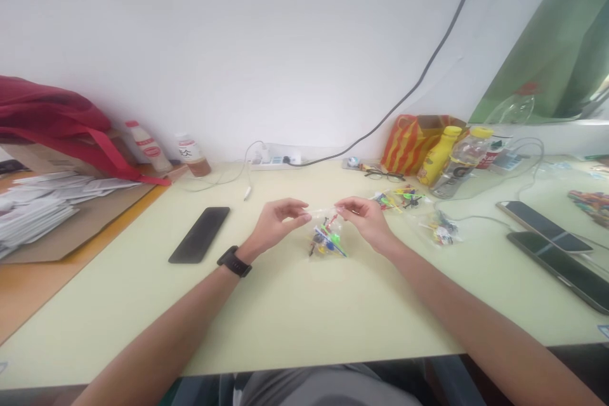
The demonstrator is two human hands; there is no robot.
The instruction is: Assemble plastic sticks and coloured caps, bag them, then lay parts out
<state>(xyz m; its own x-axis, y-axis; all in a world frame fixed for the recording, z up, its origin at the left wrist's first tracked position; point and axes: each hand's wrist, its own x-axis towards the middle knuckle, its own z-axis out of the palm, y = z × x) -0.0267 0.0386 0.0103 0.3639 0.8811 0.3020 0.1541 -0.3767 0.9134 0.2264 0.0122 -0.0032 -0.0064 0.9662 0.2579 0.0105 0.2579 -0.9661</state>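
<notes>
A small clear plastic bag (327, 236) full of bright coloured small parts hangs just above the pale yellow table (295, 311), near its middle. My left hand (277, 222) pinches the bag's top edge from the left. My right hand (364, 216) pinches the same top edge from the right. A black watch sits on my left wrist. Two more clear bags of coloured parts (402, 198) (442, 231) lie on the table to the right of my hands.
A black phone (199, 234) lies left of my hands. Two phones (552, 235) lie at the right. Bottles (451, 158), an orange bag (412, 139), glasses and a power strip (276, 158) line the back. A red bag (57, 120) and papers (42, 203) occupy the left.
</notes>
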